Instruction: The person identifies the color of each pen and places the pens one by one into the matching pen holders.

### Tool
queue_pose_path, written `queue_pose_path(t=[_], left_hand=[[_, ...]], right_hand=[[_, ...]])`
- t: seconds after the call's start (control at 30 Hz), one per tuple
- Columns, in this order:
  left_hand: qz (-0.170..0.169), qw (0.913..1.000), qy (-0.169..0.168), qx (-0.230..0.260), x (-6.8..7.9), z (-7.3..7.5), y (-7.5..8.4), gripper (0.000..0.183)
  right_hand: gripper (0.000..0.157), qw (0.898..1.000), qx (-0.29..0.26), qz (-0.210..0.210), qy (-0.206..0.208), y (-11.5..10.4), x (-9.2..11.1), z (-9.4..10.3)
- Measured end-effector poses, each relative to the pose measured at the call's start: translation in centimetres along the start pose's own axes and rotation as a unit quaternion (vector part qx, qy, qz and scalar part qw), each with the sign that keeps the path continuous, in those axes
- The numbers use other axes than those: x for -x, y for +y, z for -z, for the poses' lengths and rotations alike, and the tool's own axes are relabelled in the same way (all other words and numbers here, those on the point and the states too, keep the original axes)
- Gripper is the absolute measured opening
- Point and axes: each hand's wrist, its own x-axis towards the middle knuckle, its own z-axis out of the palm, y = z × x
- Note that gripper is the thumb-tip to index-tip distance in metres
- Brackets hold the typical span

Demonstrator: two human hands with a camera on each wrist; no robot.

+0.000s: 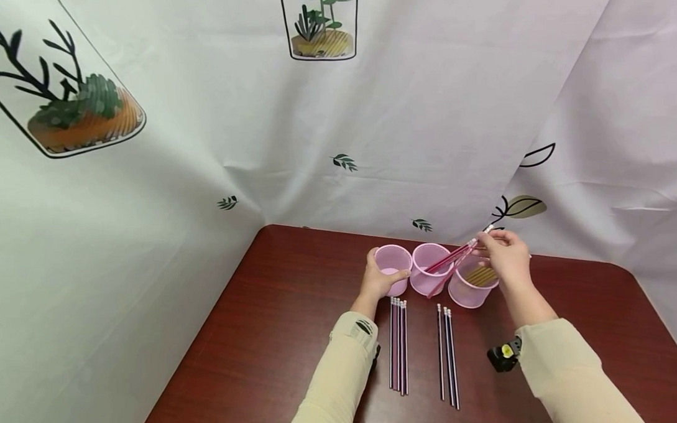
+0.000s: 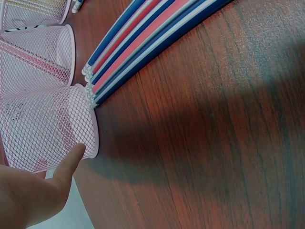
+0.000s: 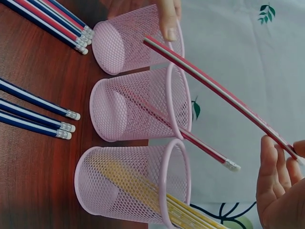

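Note:
Three pink mesh pen cups stand side by side. My left hand (image 1: pixel 377 278) grips the left cup (image 1: pixel 396 290), its thumb against the mesh. My right hand (image 1: pixel 508 258) pinches a red-and-white striped pencil (image 3: pixel 219 95) near its upper end, slanting down toward the cups. In the right wrist view, its lower end is outside the cups, near the left cup's rim. Another red striped pencil (image 3: pixel 205 145) leans in the middle cup (image 3: pixel 138 105), eraser end up. Below my right hand, the right cup (image 1: pixel 470 299) holds several yellow pencils (image 3: pixel 186 212).
Several blue and red striped pencils (image 1: pixel 398 346) lie on the dark red wooden table (image 1: pixel 298 337) in front of the left cup. Three blue striped pencils (image 1: pixel 449 357) lie farther right. A white patterned cloth (image 1: pixel 397 122) hangs behind the table.

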Motion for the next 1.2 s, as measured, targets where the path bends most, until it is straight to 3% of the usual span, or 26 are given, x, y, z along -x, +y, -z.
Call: queue_pose_path(t=[0.23,0.33,0.47,0.57,0.73,0.93,1.2], left_hand=[[0.033,0.9994,-0.011,0.005,0.2,0.2,1.0,0.096],[0.008,1.0,-0.005,-0.001,0.2,0.1,0.7,0.096],[0.005,1.0,-0.005,0.001,0.1,0.1,0.5,0.096],[0.029,0.9995,-0.01,0.003,0.1,0.1,0.8,0.095],[0.041,0.999,-0.01,-0.012,0.2,0.1,1.0,0.094],[0.043,0.999,-0.004,-0.013,0.2,0.0,0.9,0.095],[0.041,0.999,-0.004,-0.015,0.2,0.0,0.9,0.094]], right_hand=[[0.015,0.996,-0.063,0.014,0.057,-0.9,-0.4,0.3],[0.016,0.992,-0.087,0.029,0.084,-1.0,-0.6,0.5],[0.017,0.99,-0.098,0.029,0.097,-0.4,-0.8,0.4],[0.017,0.993,-0.082,0.016,0.085,0.7,-0.9,0.3],[0.017,0.997,-0.031,0.005,0.07,2.8,-1.0,-0.1],[0.018,0.998,0.014,-0.006,0.061,4.6,-1.0,-0.6],[0.016,0.998,0.032,-0.02,0.054,5.2,-1.1,-0.8]])
